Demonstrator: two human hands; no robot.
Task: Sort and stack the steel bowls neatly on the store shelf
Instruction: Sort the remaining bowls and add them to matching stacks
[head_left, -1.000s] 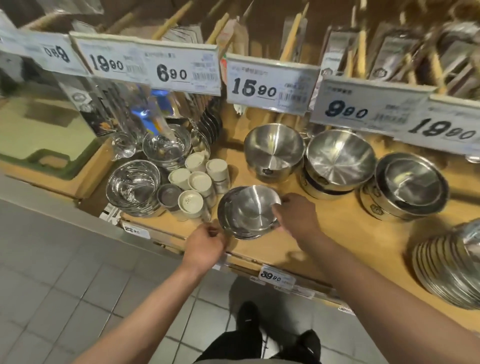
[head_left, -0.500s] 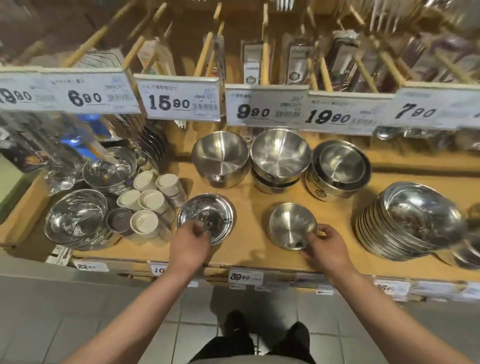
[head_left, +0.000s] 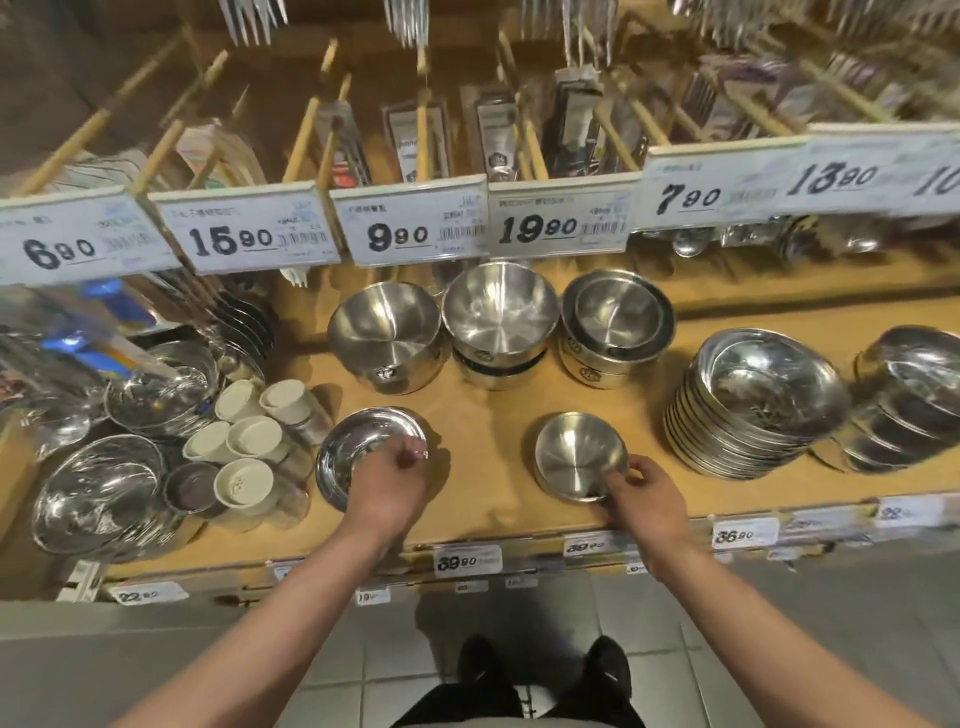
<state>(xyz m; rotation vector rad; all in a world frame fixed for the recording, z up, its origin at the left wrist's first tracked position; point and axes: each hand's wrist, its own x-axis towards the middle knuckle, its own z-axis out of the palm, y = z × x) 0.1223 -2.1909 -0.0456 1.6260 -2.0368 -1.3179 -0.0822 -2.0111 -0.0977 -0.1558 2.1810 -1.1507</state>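
The left hand (head_left: 387, 486) covers the near right part of the shiny bowl (head_left: 358, 447), so its grip on the rim cannot be made out. The right hand (head_left: 647, 506) hides the near edge of the small bowl (head_left: 576, 454); whether the fingers pinch the rim or only touch it is unclear. At the right edge a stack of plates (head_left: 914, 395) is cut off, and the last price tag (head_left: 943, 182) shows only part of its number. The tags (head_left: 878, 174) there are smeared by blur. Small print on every tag is too fine to read. The hanging cutlery (head_left: 410, 21) is cropped by the top edge.
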